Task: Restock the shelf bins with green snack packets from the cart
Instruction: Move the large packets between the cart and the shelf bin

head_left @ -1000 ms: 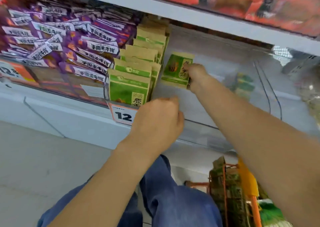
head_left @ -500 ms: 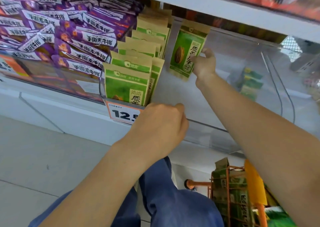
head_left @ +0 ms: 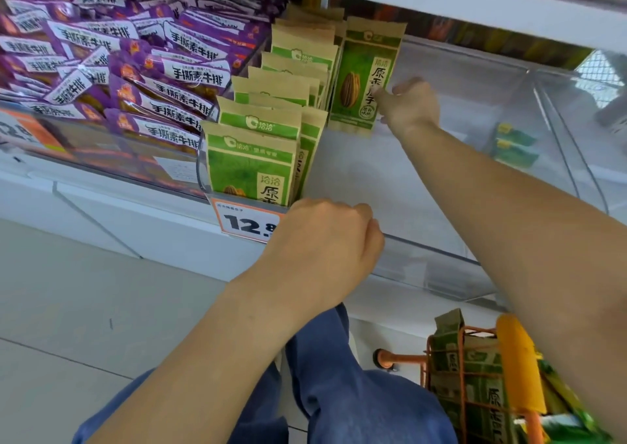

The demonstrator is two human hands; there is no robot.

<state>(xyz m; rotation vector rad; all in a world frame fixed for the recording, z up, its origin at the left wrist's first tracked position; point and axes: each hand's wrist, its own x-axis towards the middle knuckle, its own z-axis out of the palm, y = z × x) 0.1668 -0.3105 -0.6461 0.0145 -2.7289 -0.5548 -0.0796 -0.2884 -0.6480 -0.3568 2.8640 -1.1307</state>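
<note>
A green snack packet [head_left: 364, 74] stands upright at the back of the clear shelf bin [head_left: 424, 260], its left edge just beside the row of green packets [head_left: 268, 138] that runs from the bin's front to its rear; the right hand [head_left: 409, 104] pinches the packet's right edge, fingers curled on it; the left hand [head_left: 325, 240] rests on the bin's front lip, fingers curled over the clear edge, next to an orange price tag [head_left: 246, 221] that it partly covers; left of the green row lies a heap of purple snack packets [head_left: 135, 60] in the neighbouring bin; a white shelf board [head_left: 475, 6] runs overhead; at lower right, an orange wire cart [head_left: 475, 375] holds more green packets; blue trouser legs [head_left: 339, 392] show below, over a pale floor [head_left: 84, 308].
</note>
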